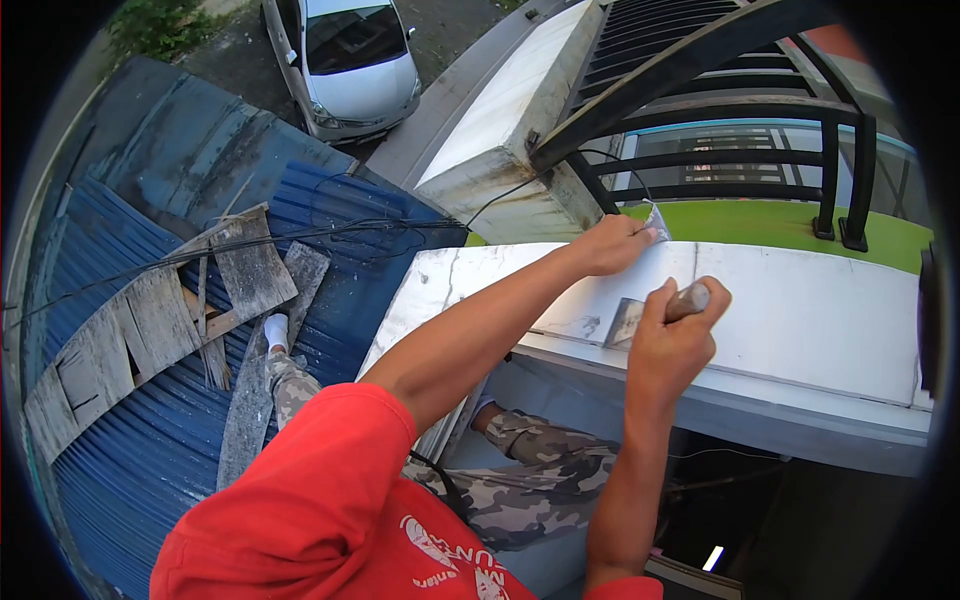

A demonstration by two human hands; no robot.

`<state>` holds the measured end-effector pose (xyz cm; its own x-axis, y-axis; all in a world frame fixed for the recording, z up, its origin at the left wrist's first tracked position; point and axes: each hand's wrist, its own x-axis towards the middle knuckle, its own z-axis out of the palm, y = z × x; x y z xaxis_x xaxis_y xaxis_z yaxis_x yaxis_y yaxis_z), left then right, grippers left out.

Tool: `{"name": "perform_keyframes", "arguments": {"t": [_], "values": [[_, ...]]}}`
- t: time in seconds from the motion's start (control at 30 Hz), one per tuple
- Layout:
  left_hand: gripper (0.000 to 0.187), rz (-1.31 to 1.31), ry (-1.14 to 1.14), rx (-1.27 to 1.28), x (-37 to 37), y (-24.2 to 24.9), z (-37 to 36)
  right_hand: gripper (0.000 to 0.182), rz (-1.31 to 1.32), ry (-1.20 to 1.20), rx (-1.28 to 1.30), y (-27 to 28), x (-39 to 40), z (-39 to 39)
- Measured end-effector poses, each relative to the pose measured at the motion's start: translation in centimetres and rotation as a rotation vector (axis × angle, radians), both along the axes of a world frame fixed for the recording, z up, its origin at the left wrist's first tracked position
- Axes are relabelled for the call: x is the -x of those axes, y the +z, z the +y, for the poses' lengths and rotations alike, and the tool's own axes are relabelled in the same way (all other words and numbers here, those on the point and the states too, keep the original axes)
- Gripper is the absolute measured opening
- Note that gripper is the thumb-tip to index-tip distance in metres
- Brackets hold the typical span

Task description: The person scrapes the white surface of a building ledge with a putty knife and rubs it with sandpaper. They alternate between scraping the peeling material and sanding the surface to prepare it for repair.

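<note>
My right hand (672, 345) is wrapped round the thick rounded handle of a putty knife (624, 322). Its broad metal blade rests at the white ledge (810, 310), near the front edge. Farther back, my left hand (610, 246) is closed on a small flat greyish-white piece (656, 222) that sticks up past the fingers; I cannot tell its kind. That hand is over the ledge's back edge, beside the green strip (760, 222). A grey smudge (580, 326) marks the ledge left of the blade, and thin cracks cross its surface.
A black metal railing (720, 158) rises behind the ledge, beside a white stained wall block (500, 150). Below left lies a blue corrugated roof (330, 225) with weathered boards (160, 335), one foot among them. Black cables (330, 236) cross above it. A silver car (350, 70) stands below.
</note>
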<state>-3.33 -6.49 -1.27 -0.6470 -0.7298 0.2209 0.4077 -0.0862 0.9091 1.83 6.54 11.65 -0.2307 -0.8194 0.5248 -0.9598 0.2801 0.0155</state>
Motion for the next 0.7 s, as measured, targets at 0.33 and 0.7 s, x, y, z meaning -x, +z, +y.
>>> {"name": "perform_keyframes", "arguments": {"t": [0.33,0.7], "values": [[0.053,0.059,-0.211,-0.005,-1.2,-0.5,-2.2,0.027,0.018,-0.023,-0.002,0.7,1.3,-3.4],[0.054,0.093,-0.266,0.0,0.1,-1.4,-3.6,0.024,0.025,-0.005,-0.193,-4.1,0.7,-3.0]]}}
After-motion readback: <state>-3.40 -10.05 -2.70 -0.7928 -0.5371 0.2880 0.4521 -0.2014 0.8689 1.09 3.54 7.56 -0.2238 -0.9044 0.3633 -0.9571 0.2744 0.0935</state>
